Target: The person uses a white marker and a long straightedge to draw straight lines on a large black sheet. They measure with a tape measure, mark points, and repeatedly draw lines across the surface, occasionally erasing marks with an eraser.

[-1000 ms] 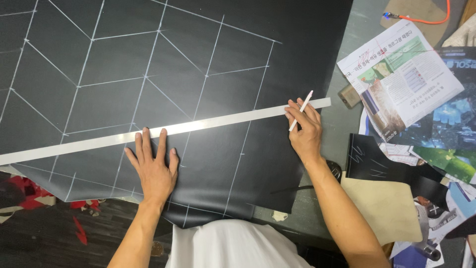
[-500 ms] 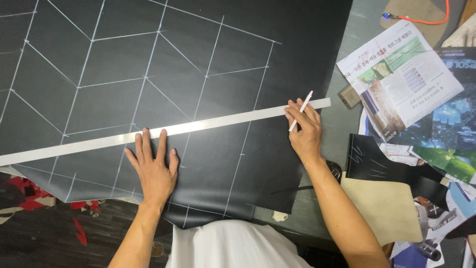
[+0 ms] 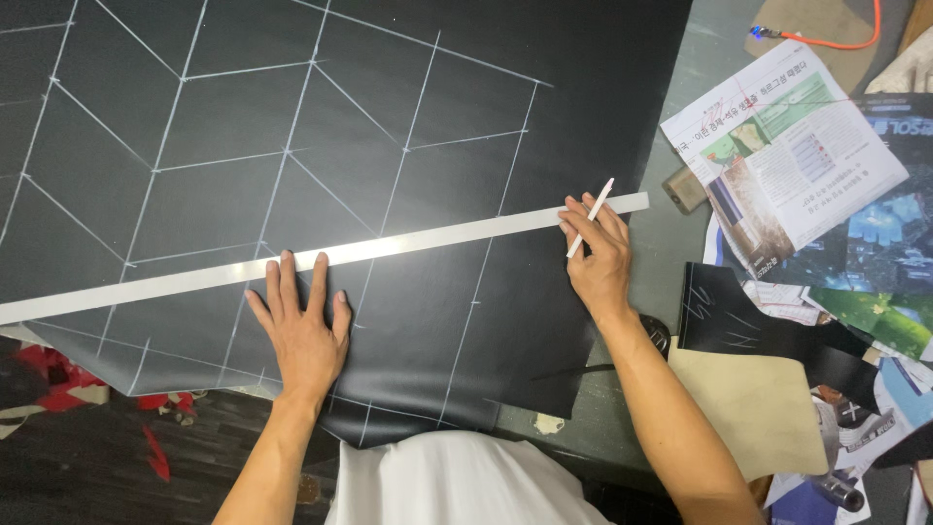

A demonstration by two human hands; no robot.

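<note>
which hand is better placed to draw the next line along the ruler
Right, probably. The right hand already holds the white marking pencil beside the ruler's right end, while the left hand lies flat, pinning the ruler on the black sheet.

This looks like a craft or leather-cutting workshop. A large sheet of black material (image 3: 389, 146) marked with white chalk lines in a chevron pattern covers the grey-green surface (image 3: 671, 233), with a long flat metal straightedge (image 3: 321, 258) laid across it. Cut-off pieces lie at the right: a black scrap with chalk marks (image 3: 739, 326) and a tan piece (image 3: 753, 403). Spread newspaper sheets (image 3: 787, 146) and red scraps on the dark floor (image 3: 58, 374) add to the working clutter.
</note>
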